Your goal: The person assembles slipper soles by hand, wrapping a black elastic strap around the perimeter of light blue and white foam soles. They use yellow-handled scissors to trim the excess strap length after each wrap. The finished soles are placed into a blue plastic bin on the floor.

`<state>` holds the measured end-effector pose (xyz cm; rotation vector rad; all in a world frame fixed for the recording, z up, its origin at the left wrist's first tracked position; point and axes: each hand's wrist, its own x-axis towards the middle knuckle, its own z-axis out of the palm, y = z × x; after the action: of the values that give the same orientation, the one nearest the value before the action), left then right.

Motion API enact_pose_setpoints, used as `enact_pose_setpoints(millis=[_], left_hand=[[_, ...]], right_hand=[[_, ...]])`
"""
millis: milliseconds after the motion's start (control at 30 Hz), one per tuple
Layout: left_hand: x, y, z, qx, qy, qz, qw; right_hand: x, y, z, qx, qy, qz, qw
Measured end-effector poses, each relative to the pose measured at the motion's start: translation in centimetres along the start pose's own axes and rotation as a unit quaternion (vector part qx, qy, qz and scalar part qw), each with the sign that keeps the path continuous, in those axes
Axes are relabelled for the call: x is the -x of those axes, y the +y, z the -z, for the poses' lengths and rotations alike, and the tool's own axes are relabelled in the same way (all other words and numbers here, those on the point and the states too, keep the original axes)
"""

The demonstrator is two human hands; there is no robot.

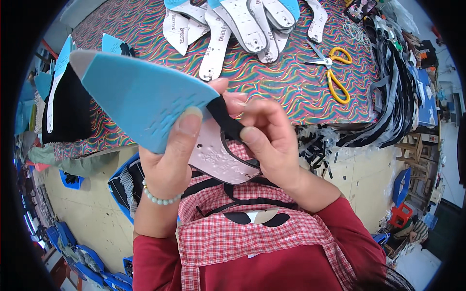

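My left hand [170,157] grips a shoe insole [141,94], thumb on its blue textured face and fingers behind. The blue part has a pale grey tip pointing up and left. Below the thumb shows a pinkish-white section [218,157] with dark edging, curving toward my apron; how it joins the blue part is hidden. My right hand [274,145] pinches a black fabric strip [224,116] between thumb and curled fingers. This strip runs from the insole's right edge down to the pinch, in front of my left fingertips.
Several white insoles [213,48] lie piled on the patterned tablecloth [145,36]. Yellow-handled scissors [328,61] rest at the right, blades parted. Black and grey strips [388,111] hang over the table's right side. More insoles [57,92] and black fabric [73,111] are at the left.
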<state>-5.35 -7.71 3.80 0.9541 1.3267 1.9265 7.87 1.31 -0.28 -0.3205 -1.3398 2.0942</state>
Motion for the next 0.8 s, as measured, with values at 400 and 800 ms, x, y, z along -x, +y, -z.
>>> enact_pose_setpoints(millis=[400, 800], left_hand=[[-0.3, 0.9, -1.0, -0.038, 0.03, 0.049, 0.998], [-1.1, -4.7, -4.5, 0.035, 0.105, 0.154, 0.982]], right_hand=[[0.5, -0.2, 0.8, 0.109, -0.054, -0.065, 0.99], [-0.9, 0.8, 1.4, 0.51, 0.059, 0.113, 0.851]])
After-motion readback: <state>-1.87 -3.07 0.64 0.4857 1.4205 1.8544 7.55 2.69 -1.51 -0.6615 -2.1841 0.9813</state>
